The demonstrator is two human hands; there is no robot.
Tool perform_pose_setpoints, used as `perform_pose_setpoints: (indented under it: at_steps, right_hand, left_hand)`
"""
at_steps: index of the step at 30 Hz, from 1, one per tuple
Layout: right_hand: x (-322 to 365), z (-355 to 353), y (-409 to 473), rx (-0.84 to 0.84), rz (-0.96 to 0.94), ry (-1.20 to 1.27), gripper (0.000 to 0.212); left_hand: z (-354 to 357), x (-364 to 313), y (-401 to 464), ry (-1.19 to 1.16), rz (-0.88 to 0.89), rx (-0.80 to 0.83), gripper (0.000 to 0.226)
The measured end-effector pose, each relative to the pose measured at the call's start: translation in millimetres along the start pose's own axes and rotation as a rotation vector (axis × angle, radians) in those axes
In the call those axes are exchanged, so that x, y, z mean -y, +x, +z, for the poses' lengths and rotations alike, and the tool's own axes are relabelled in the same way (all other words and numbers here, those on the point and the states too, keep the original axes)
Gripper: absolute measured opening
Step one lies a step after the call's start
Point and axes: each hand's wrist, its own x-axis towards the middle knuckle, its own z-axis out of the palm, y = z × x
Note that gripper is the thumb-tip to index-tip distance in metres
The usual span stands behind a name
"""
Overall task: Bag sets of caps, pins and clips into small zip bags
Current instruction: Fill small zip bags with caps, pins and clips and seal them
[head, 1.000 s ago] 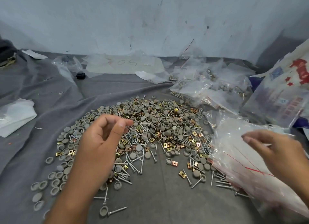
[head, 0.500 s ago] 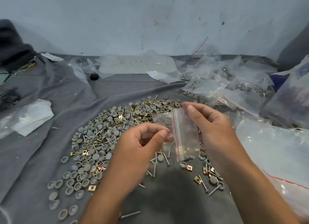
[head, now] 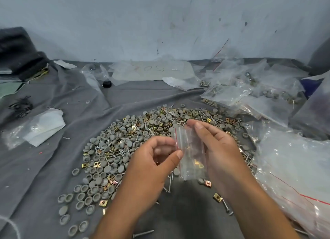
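Two hands hold one small zip bag (head: pixel 190 153) above the pile of caps, pins and clips (head: pixel 135 140). Left hand (head: pixel 151 165) now pinches its nine o'clock edge; right hand (head: pixel 219 149) still grips its three o'clock side.

I see both hands raised over the grey cloth (head: pixel 53 167), holding one small zip bag (head: pixel 191 154) between them. Right hand (head: pixel 219 149) grips the bag's right side, fingers curled behind it; left hand (head: pixel 155 160) pinches the left edge by the red zip line, thumb on the front. A gold clip shows through the plastic, low in the bag. Below the hands, the mixed pile (head: pixel 142 137) of grey caps, pins and gold clips covers the cloth's middle. Filled bags (head: pixel 250 92) are heaped toward the far right corner. A large clear bag (head: pixel 294 167) lies along the right edge. A folded white bag (head: pixel 44 126) sits near the left edge.
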Motion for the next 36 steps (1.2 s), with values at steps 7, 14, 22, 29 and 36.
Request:
perform_pose_setpoints:
  at_steps: [7,14,22,29,36]
  right_hand:
    - [-10.0,-1.9,0.2,-0.152,-0.241,-0.333,0.018]
    - [-16.2,8.6,-11.6,0.182,-0.272,-0.501,0.025]
    - [-5.9,-2.5,-7.4,0.167,-0.216,-0.511,0.016]
    - [-13.4,-3.6,-6.4,0.161,-0.282,-0.655,0.007]
    - [-33.2,-17.9,3.9,0.263,-0.282,-1.230,0.020]
  left_hand:
    - [1.0,-6.4,-2.7,0.041,0.027,-0.138,0.022]
    - [4.2,-13.2,-10.2,0.281,0.244,-0.260,0.022]
    - [-6.9,-16.1,-7.2,0.077,0.184,-0.223,0.025]
    - [-16.0,-11.8,-7.2,0.555,0.380,-0.436,0.021]
    - [-32.0,-9.6,-3.9,0.761,0.372,-0.487,0.029]
